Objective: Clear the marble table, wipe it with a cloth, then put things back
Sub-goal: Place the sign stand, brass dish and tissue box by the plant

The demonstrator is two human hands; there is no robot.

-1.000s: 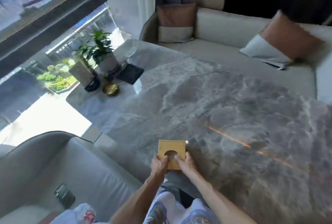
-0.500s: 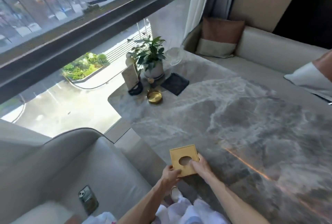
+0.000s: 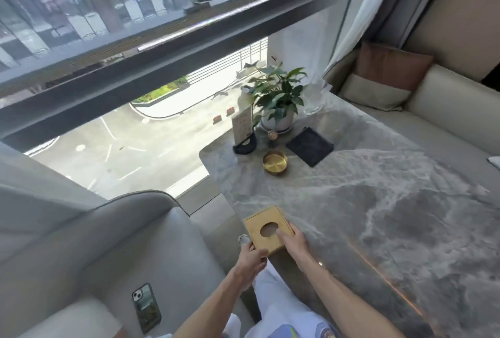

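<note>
A gold square box (image 3: 266, 225) with a round hole in its top sits at the near left edge of the grey marble table (image 3: 392, 215). My left hand (image 3: 250, 259) grips its near corner from below the table edge. My right hand (image 3: 293, 243) holds its right side, thumb on the top by the hole. At the table's far corner stand a potted plant (image 3: 277, 99), a menu card in a black stand (image 3: 243, 132), a small gold dish (image 3: 275, 162), a dark folded cloth (image 3: 309, 146), a tiny round ornament (image 3: 272, 136) and a clear glass vase (image 3: 313, 100).
A beige sofa seat (image 3: 94, 256) lies to my left with a phone (image 3: 146, 308) on it. Another sofa with a brown-and-cream cushion (image 3: 384, 77) runs behind the table on the right. A large window (image 3: 121, 26) fills the far side.
My view has swung left and up toward the window. Both hands have stayed on the gold box, which has shifted toward the table's left edge and turned slightly.
</note>
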